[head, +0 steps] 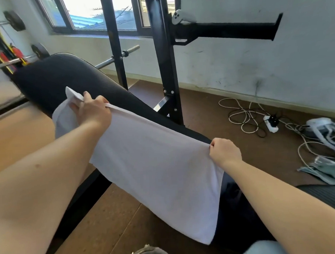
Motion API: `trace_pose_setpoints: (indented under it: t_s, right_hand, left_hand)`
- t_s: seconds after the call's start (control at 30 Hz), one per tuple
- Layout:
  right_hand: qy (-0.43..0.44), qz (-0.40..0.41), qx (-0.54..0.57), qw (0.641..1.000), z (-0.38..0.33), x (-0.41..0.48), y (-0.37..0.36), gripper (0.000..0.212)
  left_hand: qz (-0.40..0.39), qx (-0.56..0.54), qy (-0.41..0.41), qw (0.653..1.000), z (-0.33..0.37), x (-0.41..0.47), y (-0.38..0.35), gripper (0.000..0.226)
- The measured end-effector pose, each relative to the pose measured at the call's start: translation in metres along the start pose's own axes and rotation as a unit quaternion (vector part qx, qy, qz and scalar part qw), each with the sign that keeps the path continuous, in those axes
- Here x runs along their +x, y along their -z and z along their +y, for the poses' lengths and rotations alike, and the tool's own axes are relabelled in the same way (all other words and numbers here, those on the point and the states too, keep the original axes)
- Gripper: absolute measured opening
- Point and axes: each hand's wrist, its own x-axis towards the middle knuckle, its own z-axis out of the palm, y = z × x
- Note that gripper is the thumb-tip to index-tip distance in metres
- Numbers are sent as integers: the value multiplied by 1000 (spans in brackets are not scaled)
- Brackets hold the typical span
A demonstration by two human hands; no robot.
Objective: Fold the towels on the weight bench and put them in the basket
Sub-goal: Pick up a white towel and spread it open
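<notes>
Head view. Gym room: scuffed pale wall [255,55], window [100,12] across upper left, brown floor [210,109]. Tall black rack [163,59] at top centre, white controller [183,16] parked on its side arm. Behind the rack a barbell [119,57]; more plates [14,20] at far left. At right, near the wall, a tangle of cables [245,115] and a power strip [271,123]. Dark mat [329,194] at lower right.

Black padded bench [51,78] running diagonally from upper left toward lower centre. In centre frame, white towel [155,165] held up in front of the pad, hanging as a flat sheet. Top edge pulled taut on a slant, from left of centre down to right of centre.

At the upper-left end, left hand [93,111]: fingers curled over the hem, gripping it, loose corner poking up past the knuckles. At the lower-right end, right hand [224,152]: thumb and curled fingers pinching the corner. Arms spread wide, probably to pull out wrinkles and square the cloth before folding. Whether already doubled over: cannot tell. Early in this towel, by the look of it.

Bottom edge, centre: round object [149,252] with frayed rim, possibly the basket; too cropped to tell.

Likely next: corners brought together, or cloth laid flat on the pad. Risk: lower edge hanging crooked, fold coming out skewed.
</notes>
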Motion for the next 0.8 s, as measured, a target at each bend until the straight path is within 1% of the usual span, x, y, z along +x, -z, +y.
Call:
trace_pose_setpoints:
  t_s: [0.2,0.3,0.37,0.4,0.43,0.5,0.57,0.6,0.7,0.8]
  right_hand:
    - [-19,14,-12,1000,3,10,-8,22]
    - [-18,60,-11,998,2,5,-9,23]
    - [23,96,23,995,-4,0,-11,30]
    - [62,106,53,991,-9,-2,-12,34]
    - [101,103,83,986,-15,-4,-14,39]
    - [159,68,117,978,-31,-8,-17,49]
    - [177,8,112,978,-49,-10,-21,58]
    - [175,-25,101,979,-57,-10,-24,61]
    - [156,-110,67,979,-67,-7,-34,69]
    - [142,-119,62,981,-64,0,-37,74]
  left_hand:
    - [-8,-50,-57,997,25,25,1,33]
    - [36,-112,-70,991,30,19,7,51]
    - [90,-124,-89,984,29,5,12,55]
    - [93,-103,-99,985,29,-4,13,54]
    - [73,-68,-103,990,30,-12,13,54]
    - [0,20,-87,996,32,-26,11,60]
    - [-70,85,-67,992,32,-34,5,74]
    - [-90,99,-66,989,29,-35,3,79]
    - [-115,120,-76,983,22,-32,-1,88]
    - [-125,148,-82,978,25,-23,-3,94]
